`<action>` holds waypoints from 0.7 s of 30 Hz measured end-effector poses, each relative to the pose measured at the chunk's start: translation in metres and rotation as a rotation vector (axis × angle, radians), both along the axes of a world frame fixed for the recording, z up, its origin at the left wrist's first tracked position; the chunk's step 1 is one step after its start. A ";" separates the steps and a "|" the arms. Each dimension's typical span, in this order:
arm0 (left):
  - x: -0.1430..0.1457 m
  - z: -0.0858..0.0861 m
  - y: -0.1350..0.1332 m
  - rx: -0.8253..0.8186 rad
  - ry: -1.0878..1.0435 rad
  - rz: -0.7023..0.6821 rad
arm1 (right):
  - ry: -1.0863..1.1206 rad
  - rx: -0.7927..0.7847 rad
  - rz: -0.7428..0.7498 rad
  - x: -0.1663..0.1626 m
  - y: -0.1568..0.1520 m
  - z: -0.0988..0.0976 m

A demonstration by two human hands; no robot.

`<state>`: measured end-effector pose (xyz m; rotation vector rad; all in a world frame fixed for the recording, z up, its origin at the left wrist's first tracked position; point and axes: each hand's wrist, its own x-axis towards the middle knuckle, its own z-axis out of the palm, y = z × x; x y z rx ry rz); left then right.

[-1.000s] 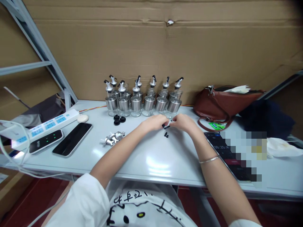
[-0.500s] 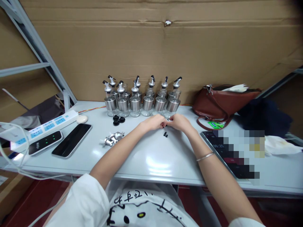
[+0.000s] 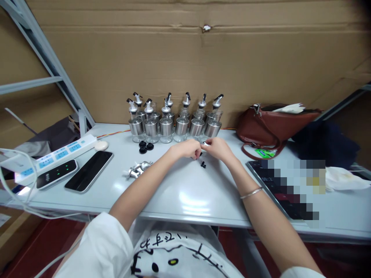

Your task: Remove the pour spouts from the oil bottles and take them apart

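1. Head view: the left hand (image 3: 185,148) and the right hand (image 3: 219,148) meet over the middle of the surface (image 3: 185,197), fingertips almost touching.
2. The small part (image 3: 204,144) sits right between the two hands, so both are just as near. It is too tiny to tell which way it points.
3. Each grip is pinched closed on the small part, with the other fingers curled in.
4. Two black bits (image 3: 203,165) lie on the surface just in front of the hands, nearer the person. Nobody touches them.
5. The row of bottles (image 3: 174,123) stands just behind the hands. Black rings (image 3: 145,146) and silver spouts (image 3: 138,170) lie off on the left hand's side.
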<state>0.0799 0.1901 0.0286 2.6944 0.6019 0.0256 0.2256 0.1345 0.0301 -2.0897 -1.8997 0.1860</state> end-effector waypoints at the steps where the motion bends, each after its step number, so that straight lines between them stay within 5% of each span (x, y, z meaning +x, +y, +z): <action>1: 0.000 0.000 0.000 -0.004 0.003 0.003 | 0.007 0.020 -0.004 0.000 0.000 0.000; 7: -0.001 -0.001 0.000 0.004 -0.003 0.030 | 0.074 0.161 -0.030 0.001 -0.001 0.002; 21: -0.002 0.003 -0.004 -0.005 0.002 0.059 | 0.107 0.171 -0.039 0.002 -0.002 0.003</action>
